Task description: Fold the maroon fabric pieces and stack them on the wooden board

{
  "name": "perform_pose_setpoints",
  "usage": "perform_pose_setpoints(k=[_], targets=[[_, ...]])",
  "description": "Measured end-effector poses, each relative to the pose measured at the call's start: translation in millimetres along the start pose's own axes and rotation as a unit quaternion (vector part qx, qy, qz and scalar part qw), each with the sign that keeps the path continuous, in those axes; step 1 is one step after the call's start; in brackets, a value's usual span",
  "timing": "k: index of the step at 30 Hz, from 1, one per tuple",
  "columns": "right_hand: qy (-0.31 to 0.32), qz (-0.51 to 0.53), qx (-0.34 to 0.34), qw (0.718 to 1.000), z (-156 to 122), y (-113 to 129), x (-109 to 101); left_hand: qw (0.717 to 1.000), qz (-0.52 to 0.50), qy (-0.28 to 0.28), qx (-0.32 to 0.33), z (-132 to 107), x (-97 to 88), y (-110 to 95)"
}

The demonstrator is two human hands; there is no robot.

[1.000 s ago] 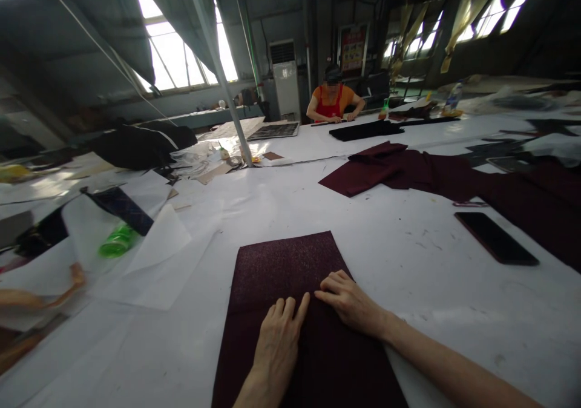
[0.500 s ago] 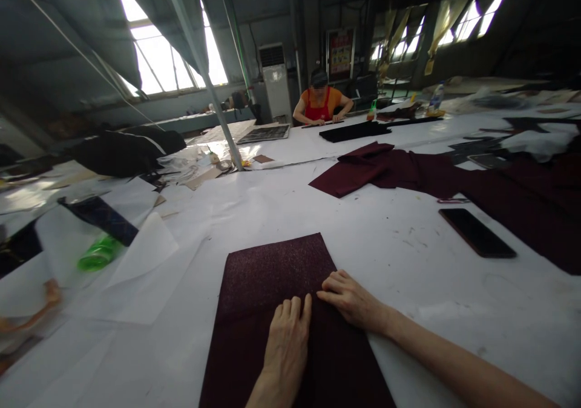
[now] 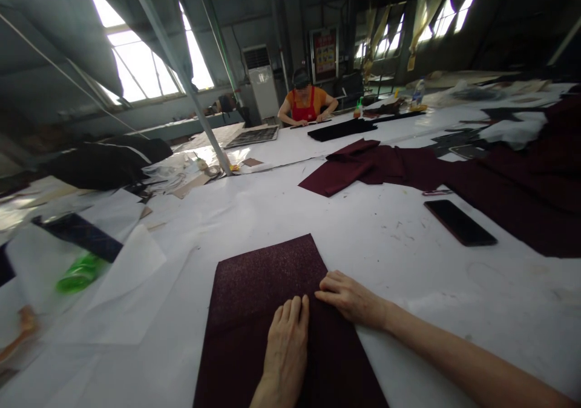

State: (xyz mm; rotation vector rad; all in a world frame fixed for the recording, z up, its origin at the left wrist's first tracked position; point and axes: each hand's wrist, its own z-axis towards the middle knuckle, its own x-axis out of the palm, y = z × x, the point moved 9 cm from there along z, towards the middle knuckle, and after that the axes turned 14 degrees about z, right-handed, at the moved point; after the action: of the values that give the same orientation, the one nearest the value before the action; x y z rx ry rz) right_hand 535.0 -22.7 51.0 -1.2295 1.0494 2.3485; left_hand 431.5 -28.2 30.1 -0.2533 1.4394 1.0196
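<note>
At the near edge of the white table [image 3: 399, 263], the left hand [image 3: 285, 341] lies flat and unclenched, palm down, on a dark maroon fabric panel [image 3: 263, 281], while the right hand [image 3: 351, 299], fingers loosely bent and gripping nothing, rests its fingertips on the panel's right edge just beside it. Well to the right lies 1 dark phone [image 3: 459, 222], beyond it a spread of maroon cloth [image 3: 358, 166], and a green bottle [image 3: 79, 273] lies far left.
</note>
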Motion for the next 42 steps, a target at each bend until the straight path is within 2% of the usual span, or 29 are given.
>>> perform_pose_setpoints(k=[7,13,20,22,25,28,31,33,36,38,40,42], targets=[[0.016,-0.031,0.003,0.999,-5.7,-0.9,-1.2,1.0,0.02,0.009,0.018,4.0,-2.5,-4.8],[0.004,-0.058,-0.006,0.998,-10.1,1.2,-7.5,0.998,0.06,0.015,0.023,9.6,-6.4,-12.3],[0.019,-0.147,-0.01,0.989,-28.8,1.2,-19.6,0.995,0.084,0.029,0.034,13.9,-1.9,-17.1],[-0.007,-0.153,0.023,0.988,-30.7,1.5,-29.7,0.996,0.075,0.022,0.033,15.0,-2.5,-17.0],[-0.078,-0.116,0.058,0.988,-20.4,13.5,-37.5,0.998,0.047,0.022,0.024,15.6,-5.2,-16.7],[-0.113,-0.067,0.062,0.989,-4.6,30.4,-16.8,0.999,-0.009,0.032,0.018,11.5,-8.3,-12.0],[-0.118,-0.083,0.066,0.987,-2.0,32.4,14.5,0.996,-0.091,0.024,0.007,-2.9,-9.0,9.9],[-0.133,-0.107,0.059,0.984,-6.9,26.4,25.7,0.991,-0.124,0.013,-0.038,-22.8,-6.2,40.8],[-0.148,-0.129,0.049,0.979,-13.7,18.1,28.1,0.983,-0.127,0.01,-0.135,-66.3,3.4,97.1],[-0.151,-0.141,0.042,0.978,-15.0,18.2,25.3,0.978,-0.115,0.013,-0.172,-94.6,10.4,127.4],[-0.156,-0.156,0.042,0.974,-14.9,20.2,22.2,0.977,-0.099,0.014,-0.19,-115.7,16.0,148.4],[-0.162,-0.176,0.042,0.97,-15.0,21.8,20.4,0.976,-0.081,0.011,-0.199,-128.8,19.0,160.4]])
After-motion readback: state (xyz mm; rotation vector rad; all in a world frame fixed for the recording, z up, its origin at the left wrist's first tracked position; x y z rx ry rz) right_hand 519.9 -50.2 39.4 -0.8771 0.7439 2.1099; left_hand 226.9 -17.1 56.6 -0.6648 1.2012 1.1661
